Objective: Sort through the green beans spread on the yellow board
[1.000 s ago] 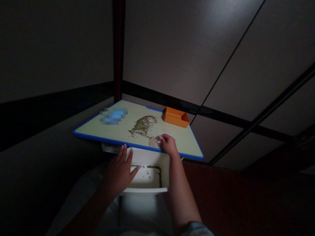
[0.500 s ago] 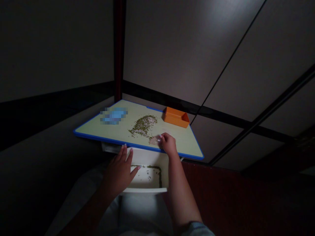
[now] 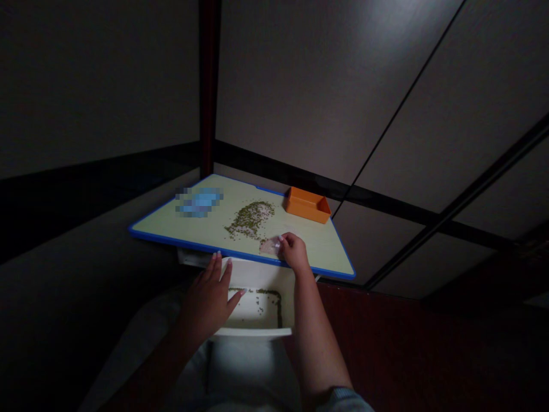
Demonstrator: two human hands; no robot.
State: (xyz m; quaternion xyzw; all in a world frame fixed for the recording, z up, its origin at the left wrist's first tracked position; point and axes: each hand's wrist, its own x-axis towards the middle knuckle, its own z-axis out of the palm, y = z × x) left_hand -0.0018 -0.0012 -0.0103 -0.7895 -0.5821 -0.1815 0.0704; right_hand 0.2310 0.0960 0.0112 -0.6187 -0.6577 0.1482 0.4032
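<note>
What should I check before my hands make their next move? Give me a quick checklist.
1. Left hand at the white bin: ok, spread over its left side.
2. Bin close to the near edge of the tabletop: ok.
3. Right hand on the clear piece: ok, pinching its right side.
4. Green grains all in the bin: not ok, many lie on the tabletop.
5. Orange tray away from both hands: ok.
6. What the blue item is: cannot tell, pixelated.

Green grains point(image 3: 249, 220): loose, scattered heap at my 12 o'clock. Clear plastic piece point(image 3: 270, 246): thin, pinched in my right hand point(image 3: 292, 250), heap's 5 o'clock. White bin point(image 3: 257, 332): open-topped, heap's 6 o'clock, more grains inside.
</note>
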